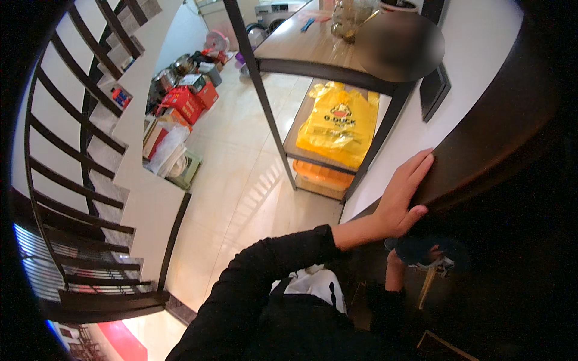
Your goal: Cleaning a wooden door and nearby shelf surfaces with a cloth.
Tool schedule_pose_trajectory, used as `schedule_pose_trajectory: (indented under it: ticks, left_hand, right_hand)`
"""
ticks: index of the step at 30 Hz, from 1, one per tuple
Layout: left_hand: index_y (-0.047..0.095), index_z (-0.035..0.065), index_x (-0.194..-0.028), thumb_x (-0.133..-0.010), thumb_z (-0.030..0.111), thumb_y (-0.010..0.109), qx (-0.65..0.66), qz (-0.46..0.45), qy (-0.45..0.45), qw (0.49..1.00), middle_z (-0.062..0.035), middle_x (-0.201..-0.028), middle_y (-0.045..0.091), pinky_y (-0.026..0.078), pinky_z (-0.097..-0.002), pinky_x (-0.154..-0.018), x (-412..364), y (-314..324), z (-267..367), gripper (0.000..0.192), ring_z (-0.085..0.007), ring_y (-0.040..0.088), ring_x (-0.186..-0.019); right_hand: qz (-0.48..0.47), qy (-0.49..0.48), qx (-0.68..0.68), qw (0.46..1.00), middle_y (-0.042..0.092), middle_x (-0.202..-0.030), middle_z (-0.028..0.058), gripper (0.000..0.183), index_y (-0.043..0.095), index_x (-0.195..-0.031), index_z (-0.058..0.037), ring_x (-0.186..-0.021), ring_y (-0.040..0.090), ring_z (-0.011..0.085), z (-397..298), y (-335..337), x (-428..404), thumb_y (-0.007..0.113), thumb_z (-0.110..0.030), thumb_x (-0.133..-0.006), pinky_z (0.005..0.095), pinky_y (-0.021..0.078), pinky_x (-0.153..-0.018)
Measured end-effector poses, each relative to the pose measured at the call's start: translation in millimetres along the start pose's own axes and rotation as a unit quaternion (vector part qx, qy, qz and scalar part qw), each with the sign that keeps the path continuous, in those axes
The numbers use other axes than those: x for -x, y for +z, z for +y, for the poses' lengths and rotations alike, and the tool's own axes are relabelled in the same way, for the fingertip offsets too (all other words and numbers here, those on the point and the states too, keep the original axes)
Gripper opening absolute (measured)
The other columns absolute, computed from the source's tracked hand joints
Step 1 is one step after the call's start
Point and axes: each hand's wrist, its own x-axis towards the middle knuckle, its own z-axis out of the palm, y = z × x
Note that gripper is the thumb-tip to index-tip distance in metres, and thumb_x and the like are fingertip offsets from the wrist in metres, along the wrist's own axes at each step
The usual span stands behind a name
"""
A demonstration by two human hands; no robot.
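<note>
My left hand [399, 201] lies flat against the edge of a dark brown panel [483, 149], which looks like a door or door frame. Its thumb is spread from the fingers, and it holds nothing. Lower down, in deep shadow, is my right hand [394, 264], with its wrist and part of the hand showing. A dark blue blurred thing [413, 252] covers much of it, so its grip is unclear. Close to it a thin tan stick-like thing [426, 286] slants down, too dim to name.
A dark-framed shelf rack [266, 106] bears a yellow plastic bag [338, 124], with an orange basket [323, 173] below. Glass jars [343, 20] stand on top. Boxes [183, 104] and pots line the staircase [108, 149] with dark railings. Pale floor tiles [226, 180] lie between.
</note>
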Motion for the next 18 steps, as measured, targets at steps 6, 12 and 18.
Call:
schedule_pose_trajectory:
  ticks: [6,12,18]
  left_hand:
    - [0.025,-0.0011,-0.134,-0.087,0.05,0.035,0.004,0.008,0.015,1.0,-0.0231,-0.134,0.028,0.022,-0.0414,-0.101,-2,2,-2,0.07,-0.0381,0.031,-0.121]
    - [0.024,-0.0014,-0.134,-0.086,0.052,0.037,0.012,0.007,0.018,1.0,-0.0234,-0.133,0.029,0.021,-0.0422,-0.102,-3,2,-1,0.073,-0.0383,0.03,-0.121]
    - [0.024,0.0013,-0.134,-0.081,0.039,0.052,0.017,-0.042,0.008,0.999,-0.0222,-0.134,0.026,0.023,-0.0427,-0.102,-2,-1,-1,0.071,-0.0379,0.029,-0.121]
  right_hand:
    - [0.108,-0.015,0.097,0.989,0.014,-0.143,0.0176,0.08,0.016,-0.138,-0.0078,-0.131,0.007,0.0417,-18,17,8,0.049,-0.052,-0.08,0.0587,0.008,-0.102]
    - [0.089,-0.009,0.085,0.992,-0.005,-0.142,0.026,0.079,0.008,-0.14,-0.009,-0.13,-0.003,0.0454,-35,-15,-35,0.034,-0.059,-0.083,0.059,0.0059,-0.101]
    - [0.106,0.037,0.103,0.988,-0.003,-0.142,0.0244,0.076,0.013,-0.139,-0.0087,-0.131,0.001,0.0428,-54,-55,-90,0.032,-0.058,-0.085,0.0543,0.0105,-0.103]
